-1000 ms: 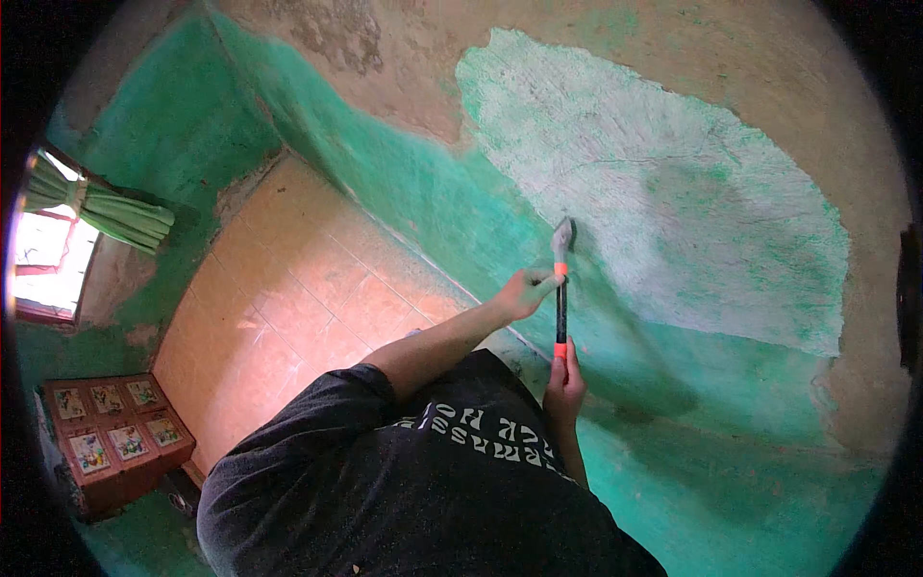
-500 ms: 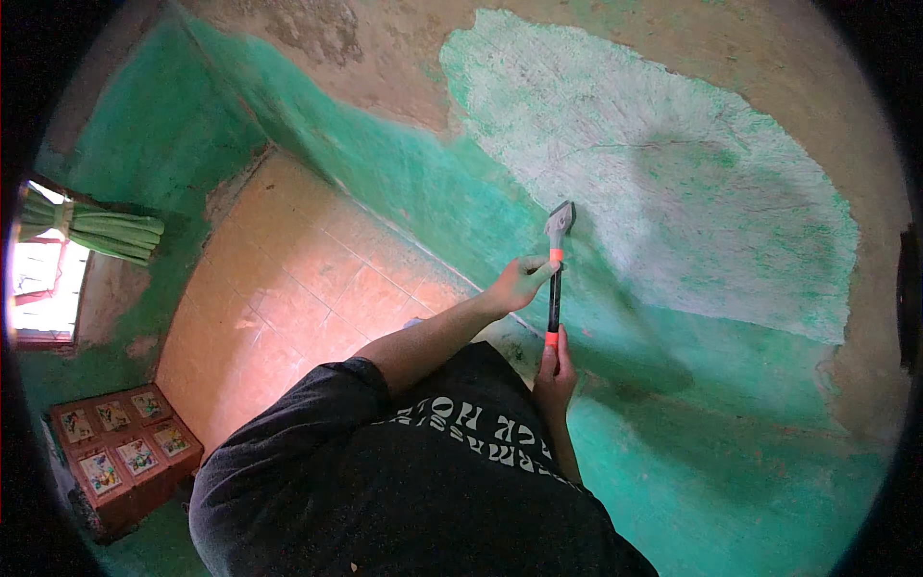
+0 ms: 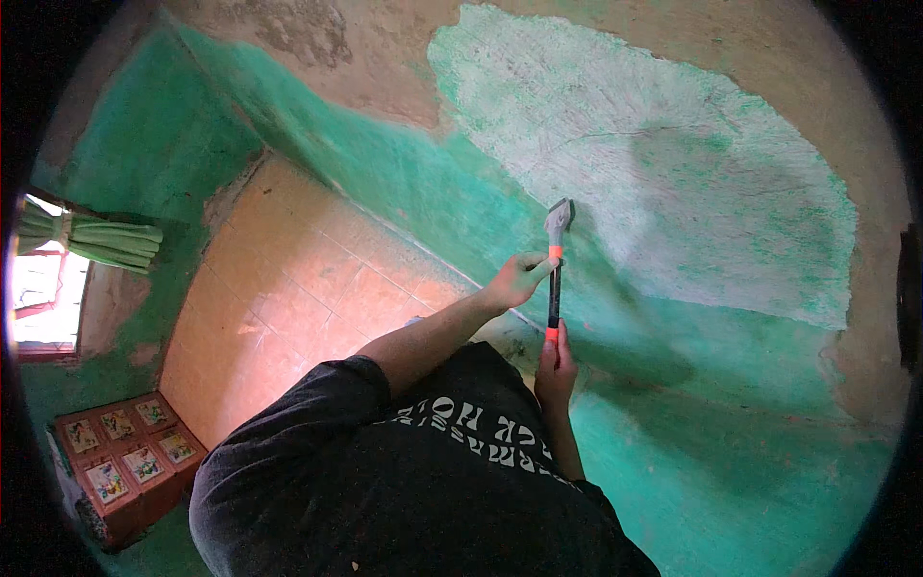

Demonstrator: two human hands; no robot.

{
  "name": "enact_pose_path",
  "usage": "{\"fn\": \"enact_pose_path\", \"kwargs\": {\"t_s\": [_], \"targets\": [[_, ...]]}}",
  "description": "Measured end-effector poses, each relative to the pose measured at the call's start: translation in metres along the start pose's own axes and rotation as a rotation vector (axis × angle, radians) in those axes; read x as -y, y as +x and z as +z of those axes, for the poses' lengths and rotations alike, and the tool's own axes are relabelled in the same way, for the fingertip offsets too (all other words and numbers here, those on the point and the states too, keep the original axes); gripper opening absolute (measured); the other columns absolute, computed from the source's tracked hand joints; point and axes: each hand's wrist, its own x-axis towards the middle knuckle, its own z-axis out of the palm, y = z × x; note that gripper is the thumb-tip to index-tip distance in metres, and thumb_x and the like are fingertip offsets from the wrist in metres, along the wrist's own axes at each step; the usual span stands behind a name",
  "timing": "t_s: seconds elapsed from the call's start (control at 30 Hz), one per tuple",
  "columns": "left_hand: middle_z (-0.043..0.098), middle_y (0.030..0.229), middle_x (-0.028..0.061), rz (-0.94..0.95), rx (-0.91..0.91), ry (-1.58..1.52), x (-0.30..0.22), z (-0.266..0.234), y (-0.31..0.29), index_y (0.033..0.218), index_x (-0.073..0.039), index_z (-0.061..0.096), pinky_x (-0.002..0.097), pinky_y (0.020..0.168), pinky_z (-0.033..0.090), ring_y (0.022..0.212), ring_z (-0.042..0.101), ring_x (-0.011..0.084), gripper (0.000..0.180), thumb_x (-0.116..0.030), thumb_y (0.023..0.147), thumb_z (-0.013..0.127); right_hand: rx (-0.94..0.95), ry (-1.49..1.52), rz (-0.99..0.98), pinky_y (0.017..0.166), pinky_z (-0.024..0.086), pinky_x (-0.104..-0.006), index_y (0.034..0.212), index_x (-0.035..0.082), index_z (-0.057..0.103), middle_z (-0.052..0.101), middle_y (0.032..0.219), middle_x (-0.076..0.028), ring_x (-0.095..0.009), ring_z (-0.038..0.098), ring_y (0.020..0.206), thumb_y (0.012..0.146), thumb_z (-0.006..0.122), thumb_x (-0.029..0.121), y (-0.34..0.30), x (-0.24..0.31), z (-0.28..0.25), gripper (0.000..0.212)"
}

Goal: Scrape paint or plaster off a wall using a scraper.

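I hold a scraper [image 3: 555, 269] with a black and orange handle and a grey metal blade against a green painted wall [image 3: 461, 202]. My left hand [image 3: 517, 280] grips the shaft just below the blade. My right hand [image 3: 556, 370] is closed around the orange end of the handle. The blade rests at the left edge of a large pale patch [image 3: 654, 183] where the green paint is scraped off. My black shirt with white lettering fills the lower middle of the view.
An orange tiled floor [image 3: 288, 298] lies to the left. A red box [image 3: 120, 462] with picture panels stands at the lower left. A bright window [image 3: 43, 288] with a green curtain [image 3: 96, 240] is at the far left. Bare brownish plaster runs along the top.
The scraper blade and both hands have shifted slightly along the wall beside the pale patch, and the view has turned a little to the right.
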Motion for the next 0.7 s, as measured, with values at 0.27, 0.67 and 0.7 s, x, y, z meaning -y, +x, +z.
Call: {"fn": "enact_pose_path", "kwargs": {"t_s": [0.27, 0.67, 0.7], "targets": [[0.053, 0.082, -0.0046, -0.125, -0.009, 0.064, -0.003, 0.005, 0.005, 0.101, 0.0, 0.069, 0.0292, 0.075, 0.044, 0.083, 0.048, 0.0077, 0.039, -0.037, 0.101, 0.058, 0.165, 0.009, 0.15, 0.088, 0.047, -0.033, 0.146, 0.003, 0.045, 0.064, 0.121, -0.023, -0.021, 0.063, 0.101, 0.102, 0.047, 0.027, 0.013, -0.002, -0.019, 0.05], [0.061, 0.091, -0.0024, -0.02, -0.103, -0.01, -0.001, -0.007, 0.006, 0.108, 0.0, 0.07, 0.0288, 0.084, 0.045, 0.092, 0.051, 0.0079, 0.04, -0.037, 0.101, 0.056, 0.156, -0.022, 0.012, 0.09, 0.048, -0.0338, 0.145, 0.002, 0.046, 0.063, 0.125, -0.022, -0.022, 0.064, 0.106, 0.102, 0.05, 0.026, 0.019, 0.022, -0.02, 0.05], [0.061, 0.093, -0.0018, -0.055, -0.046, 0.049, -0.001, -0.005, 0.008, 0.108, 0.001, 0.07, 0.0293, 0.086, 0.045, 0.094, 0.052, 0.0082, 0.041, -0.037, 0.102, 0.056, 0.127, 0.014, -0.019, 0.088, 0.049, -0.0333, 0.145, 0.004, 0.046, 0.065, 0.124, -0.022, -0.022, 0.065, 0.103, 0.102, 0.049, 0.027, 0.017, 0.008, -0.021, 0.049]]}}
